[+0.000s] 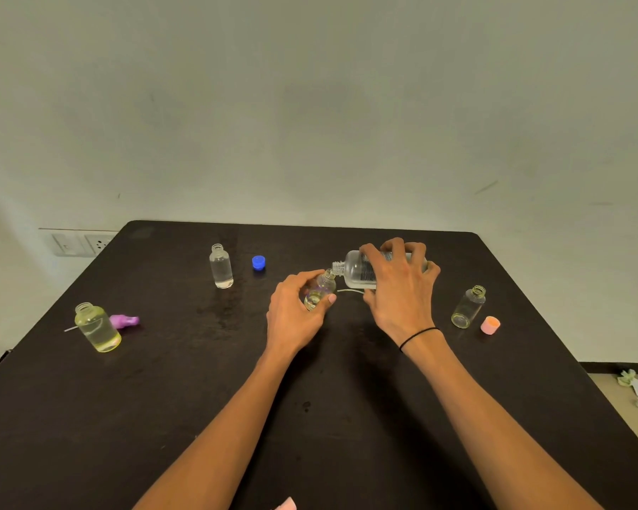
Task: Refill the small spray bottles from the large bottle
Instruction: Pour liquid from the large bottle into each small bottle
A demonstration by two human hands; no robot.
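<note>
The left hand (296,311) curls around a small spray bottle (320,291) near the middle of the dark table (185,399), thumb on its near side and fingers wrapped behind, so only the shoulder, neck and part of the body show. The right hand (398,285) grips the large bottle (361,269) from above, fingers arched over its far side and thumb below; a thin black band (418,336) circles that wrist. Both forearms reach in from the bottom edge of the view, roughly parallel.

The small spray bottle is clear, uncapped, tilted slightly with its mouth up and to the right, and holds a shallow layer of pale yellowish liquid at its base. The large bottle is frosted clear with dark print on its side. It lies nearly horizontal, long axis running left to right, with its threaded open neck pointing left and touching or just above the small bottle's mouth; I cannot tell whether liquid is flowing.

Three other uncapped bottles stand upright. A clear bottle (221,266) at the far left-centre is largely full of colourless liquid, with a blue cap (258,262) beside it. A wider bottle (97,327) at the left edge is mostly full of yellowish liquid, a purple sprayer top (124,321) lying behind it. A bottle (469,307) at the right looks nearly empty, a pink cap (490,325) beside its base.
</note>
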